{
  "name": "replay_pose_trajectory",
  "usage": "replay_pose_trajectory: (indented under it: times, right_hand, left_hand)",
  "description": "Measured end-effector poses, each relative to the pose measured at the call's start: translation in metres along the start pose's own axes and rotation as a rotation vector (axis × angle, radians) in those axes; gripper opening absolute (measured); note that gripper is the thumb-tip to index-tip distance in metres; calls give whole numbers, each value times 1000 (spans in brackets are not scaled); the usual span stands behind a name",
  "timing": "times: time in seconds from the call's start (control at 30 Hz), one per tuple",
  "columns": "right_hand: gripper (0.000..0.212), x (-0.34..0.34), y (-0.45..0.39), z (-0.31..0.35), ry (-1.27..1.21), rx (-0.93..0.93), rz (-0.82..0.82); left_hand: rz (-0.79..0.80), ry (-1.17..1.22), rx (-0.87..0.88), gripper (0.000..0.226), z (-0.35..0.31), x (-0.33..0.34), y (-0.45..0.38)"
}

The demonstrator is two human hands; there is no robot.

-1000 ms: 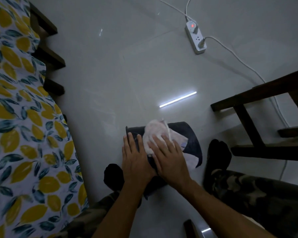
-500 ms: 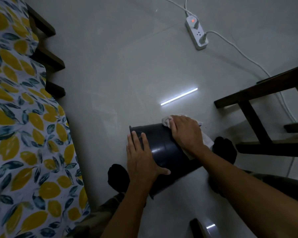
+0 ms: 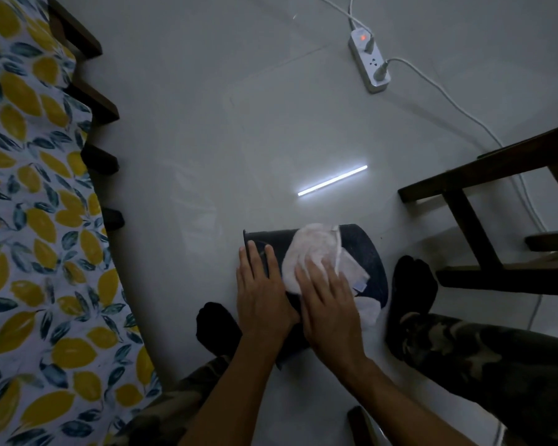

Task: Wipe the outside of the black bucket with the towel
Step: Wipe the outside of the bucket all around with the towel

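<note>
I look down at a pale, glossy floor (image 3: 207, 140) in dim light. A black bucket (image 3: 368, 252) lies on its side there, between my two feet in dark socks, rim toward the left. My left hand (image 3: 261, 294) rests flat on the bucket's upper wall near the rim, fingers straight and together, steadying it; its grip is spread, not closed around anything. My right hand (image 3: 331, 304) presses a white towel (image 3: 313, 249) against the bucket's curved outside, palm down, fingers spread over the cloth; that grip is wide too, pinning the towel rather than clutching it. A bed with a lemon-print sheet (image 3: 29, 220) fills the left edge. A dark wooden chair frame (image 3: 471, 220) stands at right. A white power strip (image 3: 369, 64) with a red light lies farther off.
</note>
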State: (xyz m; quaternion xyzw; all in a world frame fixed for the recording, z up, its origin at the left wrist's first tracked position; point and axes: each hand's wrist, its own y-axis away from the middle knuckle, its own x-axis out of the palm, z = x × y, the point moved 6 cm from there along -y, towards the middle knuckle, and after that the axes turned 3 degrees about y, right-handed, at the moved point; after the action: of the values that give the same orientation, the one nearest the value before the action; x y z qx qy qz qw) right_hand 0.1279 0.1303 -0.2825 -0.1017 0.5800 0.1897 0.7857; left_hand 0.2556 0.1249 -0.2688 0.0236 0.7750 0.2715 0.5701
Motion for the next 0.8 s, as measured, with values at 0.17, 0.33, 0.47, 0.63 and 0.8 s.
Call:
replay_pose_trajectory:
  times: [0.17, 0.33, 0.47, 0.63, 0.8]
  right_hand:
    - [59, 7, -45, -7, -72, -109, 91]
    - [43, 5, -98, -51, -130, 110, 100]
    - [35, -7, -102, -77, -169, 216, 2]
    - [40, -8, -71, -102, -248, 481, -57]
    - [44, -7, -28, -108, -284, 884, -104]
  left_hand:
    - [57, -22, 3, 140, 1, -3, -8]
    - [177, -55, -17, 162, 0, -2, -16]
    - [156, -48, -18, 163, 3, 0, -19]
    - [146, -18, -34, 163, 0, 5, -10]
    - [27, 150, 5, 162, -11, -1, 9]
